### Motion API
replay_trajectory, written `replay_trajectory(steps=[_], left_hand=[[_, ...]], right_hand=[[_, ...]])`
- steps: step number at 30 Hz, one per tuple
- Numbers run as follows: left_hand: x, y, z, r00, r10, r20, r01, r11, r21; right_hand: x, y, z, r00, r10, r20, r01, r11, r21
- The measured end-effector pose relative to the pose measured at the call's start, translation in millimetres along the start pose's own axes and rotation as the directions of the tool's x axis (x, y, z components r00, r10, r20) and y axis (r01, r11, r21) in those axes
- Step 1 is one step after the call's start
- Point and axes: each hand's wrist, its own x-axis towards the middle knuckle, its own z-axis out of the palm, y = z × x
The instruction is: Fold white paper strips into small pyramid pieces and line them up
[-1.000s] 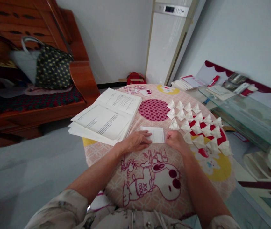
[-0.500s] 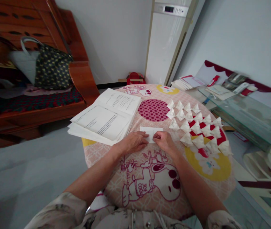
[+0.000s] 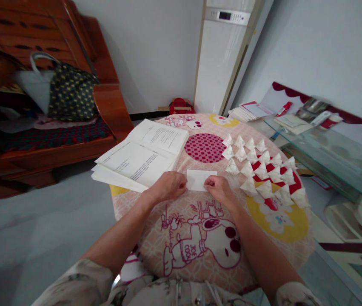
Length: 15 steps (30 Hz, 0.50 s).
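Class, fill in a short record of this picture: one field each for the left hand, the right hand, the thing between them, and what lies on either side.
left hand: left hand rests on the left end of the small white paper rectangle
right hand: right hand pinches its right lower edge
surface: round table with pink cartoon-dog cloth
to the left: open white printed booklet
to the right: rows of folded white paper triangles

Your left hand [image 3: 167, 185] and right hand [image 3: 217, 188] covering the paper slip's [image 3: 199, 178] near corners, booklet [image 3: 142, 155] print too small to read, your fingertips curled under.
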Motion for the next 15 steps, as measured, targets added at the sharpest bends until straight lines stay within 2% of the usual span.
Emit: replay_trajectory(steps=[3, 6, 10, 15], left_hand=[[5, 3, 3.0, 0.993, 0.112, -0.022, -0.113, 0.993, -0.046], [10, 4, 13.6, 0.968, 0.250, 0.025, -0.248, 0.967, -0.055], [11, -1, 28.4, 0.955, 0.296, -0.034, -0.298, 0.953, -0.051], [5, -5, 32.4, 0.940, 0.319, -0.120, -0.329, 0.942, -0.070]], right_hand=[[0, 3, 2, 1.000, -0.012, -0.020, 0.012, 1.000, 0.000], [0, 4, 3, 0.999, -0.012, -0.036, 0.012, 1.000, 0.000], [1, 6, 3, 0.999, -0.017, -0.042, 0.018, 1.000, 0.026], [2, 9, 2, 0.998, -0.040, -0.041, 0.042, 0.997, 0.062]])
